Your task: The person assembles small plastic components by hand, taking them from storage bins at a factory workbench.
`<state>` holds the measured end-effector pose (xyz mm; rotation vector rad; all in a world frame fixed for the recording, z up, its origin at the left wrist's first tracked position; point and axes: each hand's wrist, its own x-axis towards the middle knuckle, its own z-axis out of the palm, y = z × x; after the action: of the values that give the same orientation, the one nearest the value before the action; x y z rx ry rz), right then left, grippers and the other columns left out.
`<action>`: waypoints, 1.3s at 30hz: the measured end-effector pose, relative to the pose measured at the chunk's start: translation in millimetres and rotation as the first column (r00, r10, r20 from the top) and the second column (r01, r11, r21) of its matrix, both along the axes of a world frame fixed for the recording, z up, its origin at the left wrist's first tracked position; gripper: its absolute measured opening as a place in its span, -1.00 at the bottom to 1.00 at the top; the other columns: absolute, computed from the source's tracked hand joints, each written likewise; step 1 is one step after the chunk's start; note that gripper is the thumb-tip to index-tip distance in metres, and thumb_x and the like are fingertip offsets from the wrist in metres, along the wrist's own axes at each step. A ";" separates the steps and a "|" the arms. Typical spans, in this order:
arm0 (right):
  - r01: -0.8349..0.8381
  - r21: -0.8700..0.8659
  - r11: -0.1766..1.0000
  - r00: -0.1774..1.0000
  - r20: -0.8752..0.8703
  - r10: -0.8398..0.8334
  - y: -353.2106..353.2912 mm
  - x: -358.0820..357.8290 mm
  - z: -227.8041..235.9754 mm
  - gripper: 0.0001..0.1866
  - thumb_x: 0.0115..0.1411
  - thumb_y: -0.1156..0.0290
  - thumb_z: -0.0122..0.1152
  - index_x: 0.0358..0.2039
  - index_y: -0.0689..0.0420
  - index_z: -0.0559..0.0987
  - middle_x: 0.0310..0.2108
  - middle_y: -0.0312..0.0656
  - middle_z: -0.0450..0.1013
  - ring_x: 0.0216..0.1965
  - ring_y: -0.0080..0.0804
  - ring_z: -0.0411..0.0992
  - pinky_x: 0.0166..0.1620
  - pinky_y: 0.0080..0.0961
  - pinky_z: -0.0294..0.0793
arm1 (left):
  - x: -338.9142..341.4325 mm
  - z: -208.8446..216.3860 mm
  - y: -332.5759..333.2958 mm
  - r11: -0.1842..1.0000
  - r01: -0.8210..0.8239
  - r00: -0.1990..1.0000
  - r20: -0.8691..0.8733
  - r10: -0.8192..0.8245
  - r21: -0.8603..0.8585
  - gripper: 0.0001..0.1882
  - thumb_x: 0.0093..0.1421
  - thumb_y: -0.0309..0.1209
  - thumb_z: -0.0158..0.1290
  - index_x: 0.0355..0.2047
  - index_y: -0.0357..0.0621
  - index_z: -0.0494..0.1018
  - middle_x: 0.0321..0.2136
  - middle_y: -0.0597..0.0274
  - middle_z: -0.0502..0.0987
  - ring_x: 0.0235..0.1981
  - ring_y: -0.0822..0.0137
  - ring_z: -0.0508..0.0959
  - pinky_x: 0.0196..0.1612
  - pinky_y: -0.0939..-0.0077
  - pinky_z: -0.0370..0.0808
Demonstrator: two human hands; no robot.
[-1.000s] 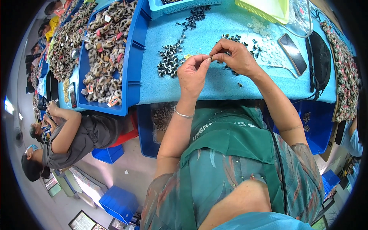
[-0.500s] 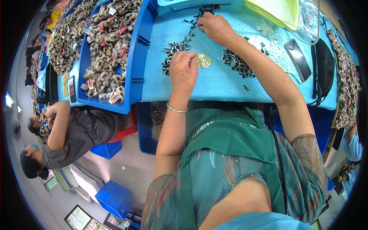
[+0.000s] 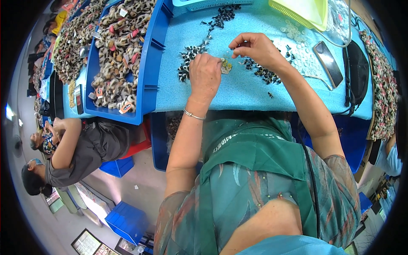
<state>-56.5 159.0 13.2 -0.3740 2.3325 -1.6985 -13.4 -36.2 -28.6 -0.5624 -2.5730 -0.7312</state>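
On the blue tabletop, my left hand has its fingers bent down between small black-and-white pieces and a little heap of yellow and white rings. What its fingertips hold, if anything, is hidden. My right hand is raised to the right of it, thumb and fingers pinched on a small dark piece that barely shows. Below the right wrist lies another heap of black pieces. A trail of small black pieces runs toward the far edge.
Clear discs, a phone and a black pouch lie at the right. A yellow-green basket stands at the back. Left, a blue bin holds spotted plush items. Another person sits further left.
My right hand has come back from the far black pieces toward me and slightly right, now pinching a small dark piece. My left hand has turned palm-down near the rings.
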 end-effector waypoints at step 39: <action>0.185 0.642 0.744 0.831 -0.506 0.230 14.8 -24.2 3.9 -0.84 0.06 0.38 0.25 -0.39 0.15 0.49 -0.35 -0.14 0.41 -0.29 -0.09 0.39 -0.18 -0.23 0.31 | 17.9 15.8 1.7 0.860 -0.142 0.978 0.205 0.045 0.490 -0.91 0.03 -0.56 0.19 -0.40 -0.22 0.56 -0.50 0.22 0.50 -0.51 0.39 0.45 -0.45 0.56 0.40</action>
<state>-80.6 173.8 17.1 -0.8268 3.1233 -0.6315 4.5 -34.5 -12.8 -0.2019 -2.3975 -1.4175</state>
